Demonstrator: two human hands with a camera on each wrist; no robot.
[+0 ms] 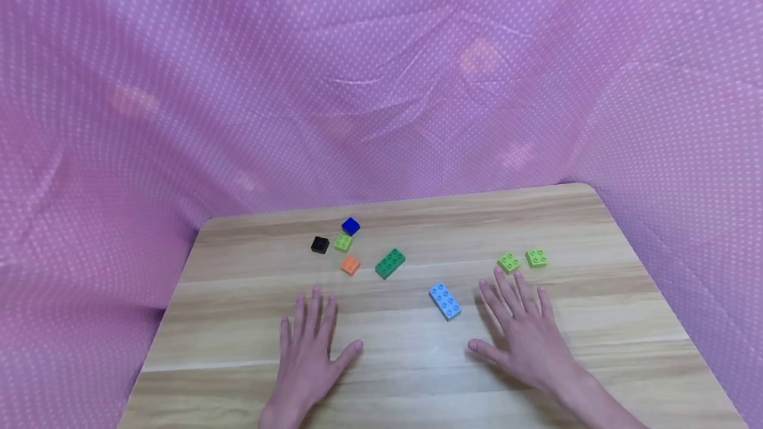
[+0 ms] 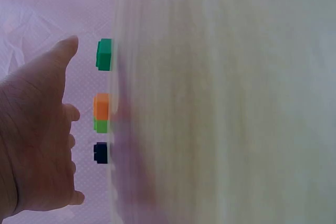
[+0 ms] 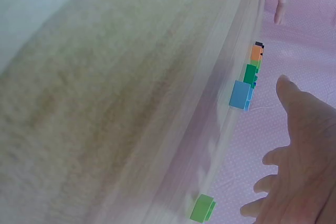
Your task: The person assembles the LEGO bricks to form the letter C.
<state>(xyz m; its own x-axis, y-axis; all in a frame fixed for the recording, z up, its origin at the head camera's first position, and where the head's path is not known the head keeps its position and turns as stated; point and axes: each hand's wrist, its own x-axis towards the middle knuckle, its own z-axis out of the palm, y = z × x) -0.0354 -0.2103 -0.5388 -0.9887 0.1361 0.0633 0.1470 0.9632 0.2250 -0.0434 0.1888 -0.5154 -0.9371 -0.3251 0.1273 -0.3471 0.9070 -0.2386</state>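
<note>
My left hand [image 1: 306, 363] is spread with straight fingers over the left front of the table, holding nothing. The orange brick [image 1: 350, 265] is the nearest to its fingertips. To the right, my right hand [image 1: 527, 339] is also spread and holds nothing. Its fingertips point at a lime green brick [image 1: 509, 262], and a second lime brick [image 1: 536, 257] lies just beyond. A light blue brick [image 1: 444, 301] lies left of that hand, studs up. Between the hands and farther back is a dark green brick [image 1: 390, 263]. The left wrist view shows the left hand [image 2: 42, 135] raised off the tabletop.
Behind the orange brick lie a black brick [image 1: 320, 245], another lime brick [image 1: 343, 243] and a dark blue brick [image 1: 351, 226]. They rest on a wooden table [image 1: 393, 376]. Pink dotted cloth [image 1: 381, 85] hangs around its back and sides.
</note>
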